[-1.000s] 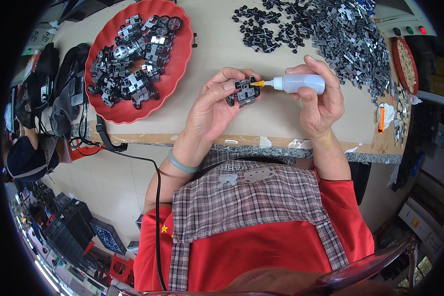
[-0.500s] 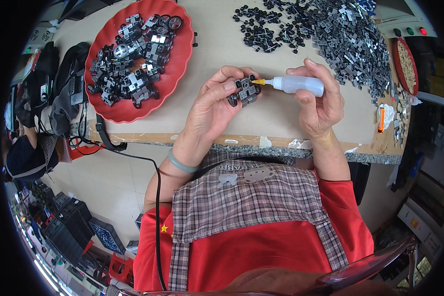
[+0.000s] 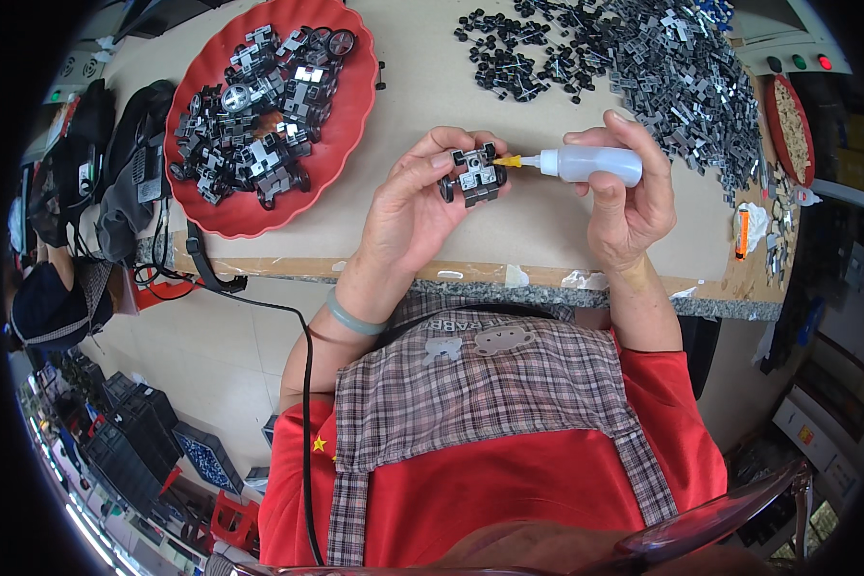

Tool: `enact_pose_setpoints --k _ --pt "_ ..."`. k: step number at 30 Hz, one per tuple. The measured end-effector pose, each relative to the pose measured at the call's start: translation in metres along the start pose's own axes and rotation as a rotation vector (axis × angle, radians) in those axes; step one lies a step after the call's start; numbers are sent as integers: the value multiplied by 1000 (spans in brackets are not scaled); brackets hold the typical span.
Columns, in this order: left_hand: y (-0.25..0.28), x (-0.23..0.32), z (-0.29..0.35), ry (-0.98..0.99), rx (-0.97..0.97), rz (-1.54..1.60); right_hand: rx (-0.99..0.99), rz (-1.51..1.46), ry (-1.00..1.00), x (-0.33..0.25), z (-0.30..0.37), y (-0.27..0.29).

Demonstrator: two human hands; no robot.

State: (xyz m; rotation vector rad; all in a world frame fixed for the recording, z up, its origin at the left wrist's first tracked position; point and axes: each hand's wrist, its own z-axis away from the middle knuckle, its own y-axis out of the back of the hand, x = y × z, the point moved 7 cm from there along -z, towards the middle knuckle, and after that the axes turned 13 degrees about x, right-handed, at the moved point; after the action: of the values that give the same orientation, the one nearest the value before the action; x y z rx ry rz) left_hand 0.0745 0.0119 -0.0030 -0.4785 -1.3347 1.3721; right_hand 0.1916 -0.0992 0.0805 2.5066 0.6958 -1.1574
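Observation:
Between the fingers and thumb of my left hand (image 3: 415, 197) is a small grey and black toy car chassis (image 3: 478, 175) with black wheels. My right hand (image 3: 632, 197) grips a translucent squeeze bottle (image 3: 595, 166) lying sideways, its yellow dispensing tip (image 3: 509, 161) pointing left at the chassis's right edge. Whether the tip touches the chassis I cannot tell. Both hands are raised over the front part of the table. To the left, a red scalloped tray (image 3: 341, 182) holds several similar wheeled chassis (image 3: 271, 163).
Black wheel-and-axle pieces (image 3: 518, 62) lie at the back of the table (image 3: 422, 58), beside a large heap of grey plastic parts (image 3: 686, 86). A red dish (image 3: 804, 158) and an orange object (image 3: 742, 233) are at the right. A black cable (image 3: 302, 336) hangs past the table's front edge.
The chassis has turned slightly in my left hand, showing more of its face. The bottle in my right hand has shifted a little to the right.

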Motion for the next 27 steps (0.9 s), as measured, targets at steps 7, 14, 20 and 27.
enact_pose_setpoints --k 7,14,20,27 --pt "-5 1 2 -4 -3 -5 -68 1 -6 -2 6 -8" --pt "-5 0 2 3 5 -8 -76 2 67 -3 7 -12" --pt "-3 0 2 2 17 -14 -94 18 74 -3 7 -13" --pt "-3 0 2 9 6 -23 -106 52 100 -4 6 -14"
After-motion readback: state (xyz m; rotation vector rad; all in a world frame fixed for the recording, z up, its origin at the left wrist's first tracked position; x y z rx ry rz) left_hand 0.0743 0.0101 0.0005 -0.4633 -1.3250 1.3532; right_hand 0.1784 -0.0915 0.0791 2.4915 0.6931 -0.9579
